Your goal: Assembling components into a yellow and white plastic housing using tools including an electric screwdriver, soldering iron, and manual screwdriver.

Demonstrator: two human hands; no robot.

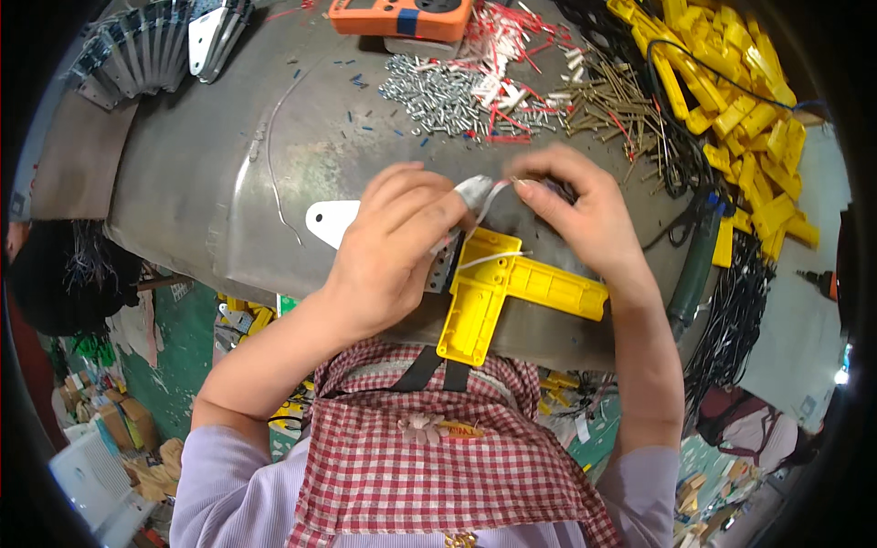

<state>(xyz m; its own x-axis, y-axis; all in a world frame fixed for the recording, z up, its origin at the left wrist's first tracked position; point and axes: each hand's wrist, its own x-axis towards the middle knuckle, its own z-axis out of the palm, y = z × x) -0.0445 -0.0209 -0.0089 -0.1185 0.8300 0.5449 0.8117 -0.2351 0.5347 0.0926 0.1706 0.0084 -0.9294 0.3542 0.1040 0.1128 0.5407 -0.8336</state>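
Observation:
My left hand [388, 242] is curled over a pale metal plate [332, 222], whose rounded end with a hole sticks out to the left. Between my hands runs a thin whitish wire [490, 203]. The fingertips of my right hand [585, 205] are pinched on its upper end, slightly blurred. Just below lies a yellow T-shaped plastic shell [501, 281], its ribbed hollow side facing up. A short wire lies across the shell. Beside its left edge, a dark strip with holes [440, 267] shows partly from under my left hand. What lies under my left palm is hidden.
Screws [429, 96], white-and-red wired pieces [507, 55] and long brass-coloured pins [617, 96] are heaped at the back. An orange device [402, 16] stands behind them. Yellow shells [740, 100] pile up at right, metal brackets [155, 50] at far left. A loose wire [271, 155] lies left.

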